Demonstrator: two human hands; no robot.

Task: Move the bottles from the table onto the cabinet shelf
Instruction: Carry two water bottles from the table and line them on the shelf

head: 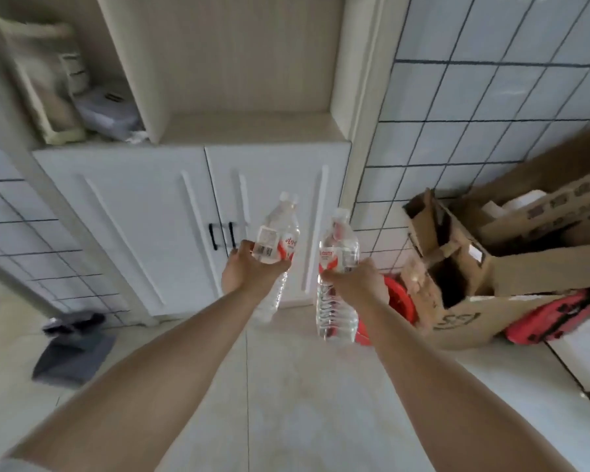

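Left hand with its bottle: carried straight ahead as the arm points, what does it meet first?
Probably the white cabinet door behind the bottle in the left hand, below the open shelf; depth is unclear.

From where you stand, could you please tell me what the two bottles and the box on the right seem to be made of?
Left bottle and right bottle: probably thin clear plastic, glossy; you see through them, the lower walls are ribbed. Box: apparently brown cardboard, matt, with creased open flaps.

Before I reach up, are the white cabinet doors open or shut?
Shut: both white doors lie flush, their black handles side by side at the seam.
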